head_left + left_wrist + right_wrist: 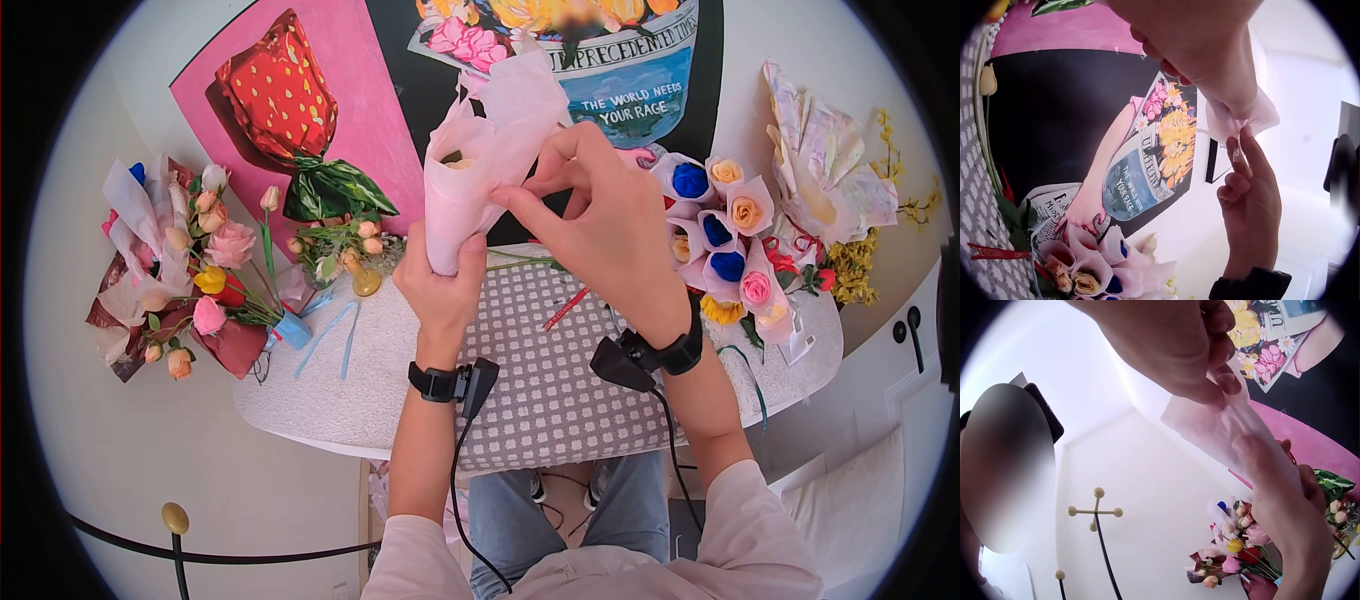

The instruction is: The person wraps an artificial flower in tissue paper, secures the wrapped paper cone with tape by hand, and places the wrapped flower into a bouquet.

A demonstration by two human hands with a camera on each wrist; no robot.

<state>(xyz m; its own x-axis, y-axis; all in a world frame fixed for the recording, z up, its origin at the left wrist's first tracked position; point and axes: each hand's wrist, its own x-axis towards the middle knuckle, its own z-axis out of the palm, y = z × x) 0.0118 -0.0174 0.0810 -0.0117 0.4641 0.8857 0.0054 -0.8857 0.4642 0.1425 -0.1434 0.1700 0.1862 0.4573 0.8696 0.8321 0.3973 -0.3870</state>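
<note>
Pale pink wrapping paper [462,205] is rolled into a cone round a cream flower [460,164], whose petals and a bit of green show inside the mouth. My left hand [440,290] grips the narrow lower end of the cone, thumb across its front. With thumb and forefinger, my right hand [610,225] pinches the paper's right edge. In the left wrist view, the right fingertips [1246,132] meet on that edge, with a small clear glint beside them. The flower's stem is hidden by the paper and the left hand.
Wrapped roses [728,235] crowd the table's right side, beside crumpled patterned paper [825,160]. Loose flowers [225,245] and light blue ribbon [330,340] lie at left. A red ribbon [567,309] and a stem lie on the checked mat [530,390]. Posters [375,60] stand behind.
</note>
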